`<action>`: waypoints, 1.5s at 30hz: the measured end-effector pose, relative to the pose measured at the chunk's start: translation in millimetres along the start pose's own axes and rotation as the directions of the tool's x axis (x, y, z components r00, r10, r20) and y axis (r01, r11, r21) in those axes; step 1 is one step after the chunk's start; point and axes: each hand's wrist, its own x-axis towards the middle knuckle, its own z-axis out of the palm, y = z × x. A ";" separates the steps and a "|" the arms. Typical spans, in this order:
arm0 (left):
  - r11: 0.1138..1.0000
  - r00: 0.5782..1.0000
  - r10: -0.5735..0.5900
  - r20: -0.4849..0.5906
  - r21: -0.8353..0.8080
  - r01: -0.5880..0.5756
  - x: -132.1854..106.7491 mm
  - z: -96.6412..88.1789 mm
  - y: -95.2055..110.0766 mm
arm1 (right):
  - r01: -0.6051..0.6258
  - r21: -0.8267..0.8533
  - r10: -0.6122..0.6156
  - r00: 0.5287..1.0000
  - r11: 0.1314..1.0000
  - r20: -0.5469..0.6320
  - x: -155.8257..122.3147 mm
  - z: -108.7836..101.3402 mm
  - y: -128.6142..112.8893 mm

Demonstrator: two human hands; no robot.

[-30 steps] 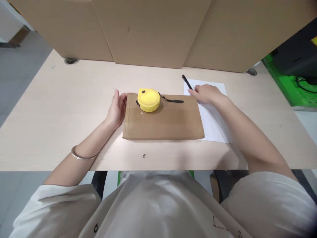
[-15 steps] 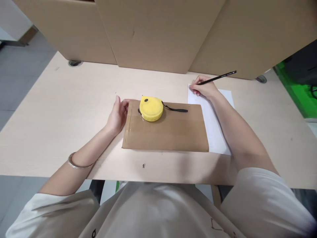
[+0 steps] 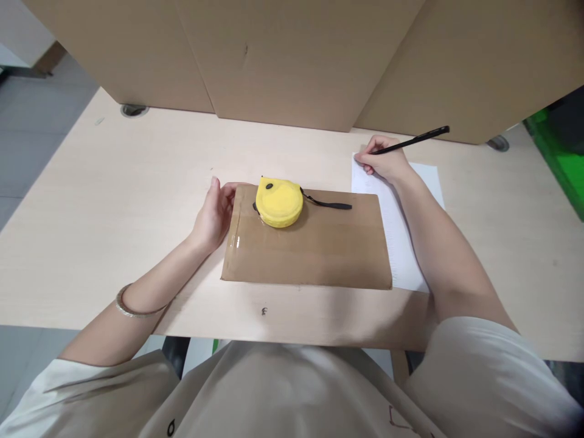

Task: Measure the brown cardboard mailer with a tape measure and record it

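A flat brown cardboard parcel (image 3: 314, 252) lies on the pale desk (image 3: 114, 201) in front of me. On its far left corner sits a round yellow tape measure (image 3: 278, 202) with a black wrist strap (image 3: 328, 204). My left hand (image 3: 213, 213) rests against the parcel's left edge, its fingers curled loosely on the desk and holding nothing. My right hand (image 3: 383, 161) is closed on a black pen (image 3: 410, 141), whose tip touches the top left corner of a white sheet of paper (image 3: 406, 231) lying partly under the parcel's right side.
Tall cardboard panels (image 3: 283, 61) stand along the back of the desk. Two cable grommets (image 3: 133, 110) sit at the back corners. A green object (image 3: 559, 164) lies off the desk's right side. The front edge of the desk runs just above my lap.
My right hand picked the pen up from the paper and set its tip on the sheet's top corner. The left hand stayed by the parcel. The camera shifted slightly.
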 end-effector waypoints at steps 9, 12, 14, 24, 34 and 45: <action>1.000 1.000 0.006 -0.031 0.002 -0.006 -2.3 2.9 1.4 | -0.067 -0.045 0.065 0.997 0.997 -0.049 1.2 -0.3 -0.4; 1.000 0.999 0.003 -0.033 0.007 -0.003 -1.7 2.7 1.6 | -0.078 -0.043 0.076 0.996 0.996 -0.052 1.6 -0.4 -0.4; 1.000 1.000 -0.004 -0.022 0.014 0.004 -1.0 1.9 1.4 | -0.061 -0.014 0.060 0.997 0.998 -0.048 0.6 -0.7 -1.5; 1.000 1.000 -0.004 -0.024 0.016 0.005 -0.3 2.3 1.2 | -0.011 -0.014 0.011 1.000 1.000 -0.003 -3.3 1.4 0.1; 1.000 1.000 -0.016 -0.023 0.004 0.016 -0.2 3.0 1.4 | -0.066 -0.076 0.061 0.996 0.995 -0.063 -2.1 0.6 -0.9; 1.000 1.000 -0.011 -0.017 0.002 0.011 -0.5 4.9 1.4 | -0.037 -0.048 0.036 0.999 0.998 -0.018 -6.9 1.4 -3.6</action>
